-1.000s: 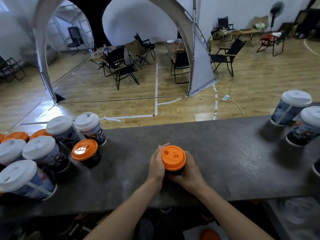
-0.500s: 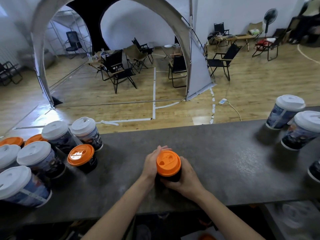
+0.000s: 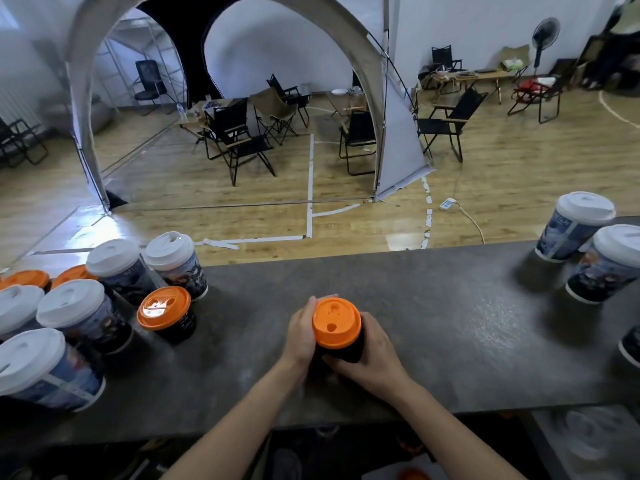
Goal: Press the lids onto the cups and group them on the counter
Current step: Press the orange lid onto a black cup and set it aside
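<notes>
A short black cup (image 3: 343,351) with an orange lid (image 3: 336,322) stands in the middle of the dark counter (image 3: 450,323). My left hand (image 3: 301,332) wraps its left side and my right hand (image 3: 372,355) wraps its right side and front. At the left stands a group of lidded cups: another black cup with an orange lid (image 3: 162,308), tall printed cups with white lids (image 3: 69,303), and two orange lids (image 3: 26,278) behind them. Two tall white-lidded cups (image 3: 585,207) stand at the right end.
A further cup base (image 3: 632,348) shows at the right edge. The counter's far edge drops to a wooden floor with folding chairs (image 3: 239,140) and a white arch tent (image 3: 391,140). Below the near edge lie blurred white lids (image 3: 585,434) and something orange (image 3: 412,474).
Both hands keep hold of the orange-lidded cup in the middle; my left fingers have settled closer round its side. The view has shifted slightly; the other cups have not moved.
</notes>
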### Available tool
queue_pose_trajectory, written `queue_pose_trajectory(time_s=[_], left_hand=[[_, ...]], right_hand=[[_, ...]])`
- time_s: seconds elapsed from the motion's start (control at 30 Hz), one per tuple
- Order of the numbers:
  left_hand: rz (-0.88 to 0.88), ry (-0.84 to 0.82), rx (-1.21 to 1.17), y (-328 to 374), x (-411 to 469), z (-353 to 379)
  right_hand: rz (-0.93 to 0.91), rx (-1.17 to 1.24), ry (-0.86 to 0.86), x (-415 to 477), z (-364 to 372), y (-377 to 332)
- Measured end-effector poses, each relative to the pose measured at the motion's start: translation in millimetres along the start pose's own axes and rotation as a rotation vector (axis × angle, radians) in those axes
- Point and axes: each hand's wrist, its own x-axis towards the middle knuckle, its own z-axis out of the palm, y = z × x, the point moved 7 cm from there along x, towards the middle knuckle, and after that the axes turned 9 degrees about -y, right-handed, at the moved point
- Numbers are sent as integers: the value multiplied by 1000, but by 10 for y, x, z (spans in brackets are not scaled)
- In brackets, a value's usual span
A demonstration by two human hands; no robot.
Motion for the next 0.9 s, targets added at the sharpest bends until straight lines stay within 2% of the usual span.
queue_pose_trajectory(time_s=[0.07, 0.13, 0.27, 0.3, 0.47, 0.5, 0.6, 0.67, 0.73, 0.8, 0.9], left_hand=[[13, 101, -3, -108, -71, 14], [7, 123, 10, -162, -64, 13], [-4, -109, 2, 0, 51, 57], [0, -123, 18, 12, 64, 46], [38, 117, -24, -102, -43, 34], [26, 109, -19, -108, -37, 34], [-10, -111, -1, 1, 56, 96], [38, -202, 53, 110, 82, 77], [107, -185, 97, 164, 47, 61], [142, -95, 104, 152, -12, 53], [73, -13, 23, 30, -9, 22]], right_hand=[[30, 3, -3, 10, 16, 7], [49, 30, -3, 14, 6, 24], [37, 34, -40, -2, -22, 16], [26, 16, -48, -11, -15, -2], [43, 57, -3, -8, 5, -15], [53, 54, 6, -8, -7, -13], [56, 26, -17, -6, -25, 15], [47, 8, -38, -11, -22, 10], [28, -13, -37, -9, -7, -5], [31, 1, -35, -1, 23, 8], [70, 19, -5, 6, -20, 41]])
